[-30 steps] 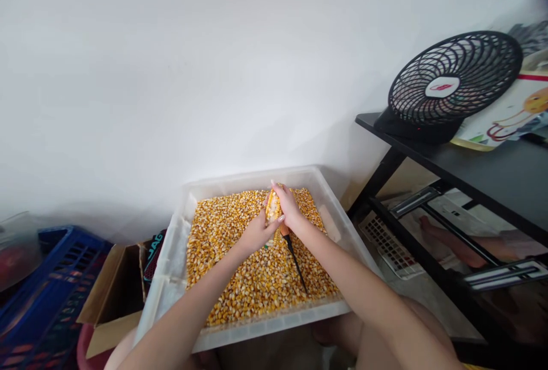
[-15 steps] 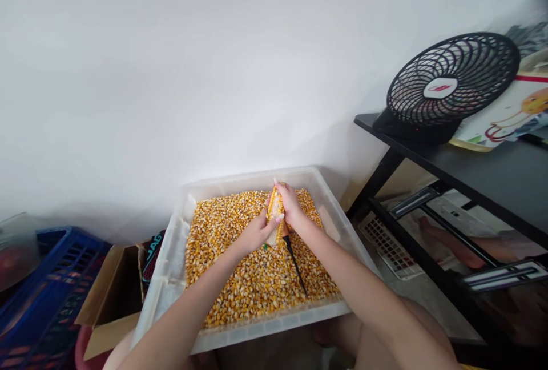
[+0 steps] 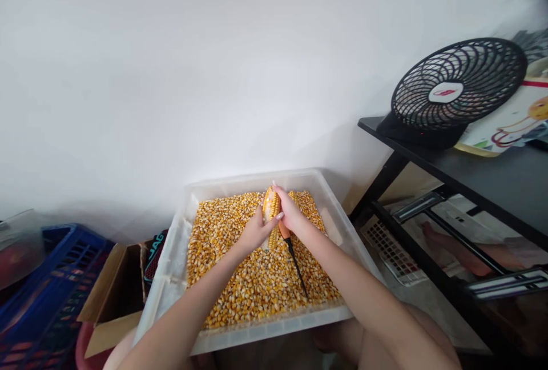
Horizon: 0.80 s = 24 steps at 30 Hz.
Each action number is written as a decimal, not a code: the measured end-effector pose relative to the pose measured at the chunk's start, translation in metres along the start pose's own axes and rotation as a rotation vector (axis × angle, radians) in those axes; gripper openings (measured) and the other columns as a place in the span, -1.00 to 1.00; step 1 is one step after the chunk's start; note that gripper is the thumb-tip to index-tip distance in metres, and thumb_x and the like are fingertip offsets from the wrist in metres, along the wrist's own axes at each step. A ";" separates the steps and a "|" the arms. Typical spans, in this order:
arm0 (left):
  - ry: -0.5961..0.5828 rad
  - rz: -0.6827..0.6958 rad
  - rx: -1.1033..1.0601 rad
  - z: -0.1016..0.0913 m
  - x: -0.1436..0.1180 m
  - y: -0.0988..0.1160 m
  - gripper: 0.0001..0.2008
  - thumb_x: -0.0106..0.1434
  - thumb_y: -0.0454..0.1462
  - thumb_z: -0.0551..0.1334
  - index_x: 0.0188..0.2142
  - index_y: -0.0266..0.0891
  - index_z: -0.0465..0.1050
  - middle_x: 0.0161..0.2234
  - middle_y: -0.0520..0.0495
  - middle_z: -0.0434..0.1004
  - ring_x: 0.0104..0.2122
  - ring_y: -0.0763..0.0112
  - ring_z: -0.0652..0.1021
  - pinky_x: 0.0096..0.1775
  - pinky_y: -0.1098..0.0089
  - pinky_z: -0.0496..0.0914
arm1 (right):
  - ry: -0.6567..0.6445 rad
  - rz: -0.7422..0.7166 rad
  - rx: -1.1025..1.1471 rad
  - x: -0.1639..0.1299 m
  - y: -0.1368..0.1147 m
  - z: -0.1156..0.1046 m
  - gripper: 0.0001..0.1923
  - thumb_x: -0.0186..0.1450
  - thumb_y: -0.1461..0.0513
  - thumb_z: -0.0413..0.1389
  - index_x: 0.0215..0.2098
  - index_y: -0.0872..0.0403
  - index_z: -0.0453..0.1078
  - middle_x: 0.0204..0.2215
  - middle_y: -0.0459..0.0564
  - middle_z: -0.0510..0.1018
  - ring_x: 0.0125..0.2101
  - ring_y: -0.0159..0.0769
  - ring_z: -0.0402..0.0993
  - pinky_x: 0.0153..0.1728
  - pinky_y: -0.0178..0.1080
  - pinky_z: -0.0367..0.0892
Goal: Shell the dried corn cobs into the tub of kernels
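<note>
A translucent white plastic tub (image 3: 171,278) sits low in front of me, filled with loose yellow corn kernels (image 3: 252,278). Over its far half, both hands grip one corn cob (image 3: 270,205) held upright. My left hand (image 3: 253,233) wraps the cob's lower part from the left. My right hand (image 3: 289,210) closes on the cob's upper right side. A tool with an orange handle and thin black shaft (image 3: 295,258) lies just under my right wrist; I cannot tell whether the hand holds it.
A black table fan (image 3: 458,93) stands on a black desk (image 3: 479,170) at right, with a keyboard shelf below. A blue crate (image 3: 47,296) and a cardboard box (image 3: 113,296) stand left of the tub. A white wall rises behind.
The hands and cob stay over the same spot in the tub; my right fingers have shifted slightly on the cob. The view has tilted a little.
</note>
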<state>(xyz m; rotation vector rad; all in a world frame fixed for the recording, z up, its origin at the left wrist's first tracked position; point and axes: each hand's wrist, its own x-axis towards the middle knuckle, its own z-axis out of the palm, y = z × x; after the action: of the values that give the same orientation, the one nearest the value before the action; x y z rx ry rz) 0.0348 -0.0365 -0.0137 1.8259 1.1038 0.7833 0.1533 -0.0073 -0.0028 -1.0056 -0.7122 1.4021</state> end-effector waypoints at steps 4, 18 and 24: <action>0.097 -0.017 -0.124 -0.003 0.006 0.000 -0.53 0.15 0.04 0.07 -0.15 -0.29 0.30 -0.31 -0.11 0.46 -0.31 0.29 0.47 -0.27 0.35 0.33 | -0.194 0.098 0.111 -0.004 -0.003 0.003 -0.60 0.15 -0.04 -0.04 -0.22 0.06 0.33 -0.46 -0.06 0.48 -0.39 -0.28 0.41 -0.45 -0.29 0.29; 0.301 -0.101 -0.142 -0.014 0.015 -0.027 -0.53 0.24 0.07 -0.14 -0.30 -0.26 0.26 -0.46 -0.05 0.36 -0.44 0.33 0.43 -0.34 0.33 0.31 | -0.557 0.345 -0.212 -0.031 0.020 0.001 -0.16 -0.11 0.34 0.23 0.07 -0.11 0.00 -0.24 -0.11 0.43 -0.37 -0.35 0.45 -0.34 -0.17 0.42; 0.293 -0.048 -0.053 -0.026 0.022 -0.032 -0.54 0.25 0.02 -0.13 -0.37 -0.26 0.34 -0.41 -0.08 0.40 -0.33 0.31 0.43 -0.20 0.29 0.29 | -0.458 0.321 -0.312 -0.033 0.022 0.007 -0.19 -0.09 0.35 0.16 0.09 -0.07 -0.02 -0.30 -0.11 0.46 -0.42 -0.32 0.46 -0.44 -0.21 0.42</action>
<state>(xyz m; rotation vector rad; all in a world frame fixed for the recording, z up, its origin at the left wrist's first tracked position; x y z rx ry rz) 0.0107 0.0008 -0.0286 1.6693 1.2942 1.0656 0.1349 -0.0412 -0.0139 -1.0820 -1.1733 1.8719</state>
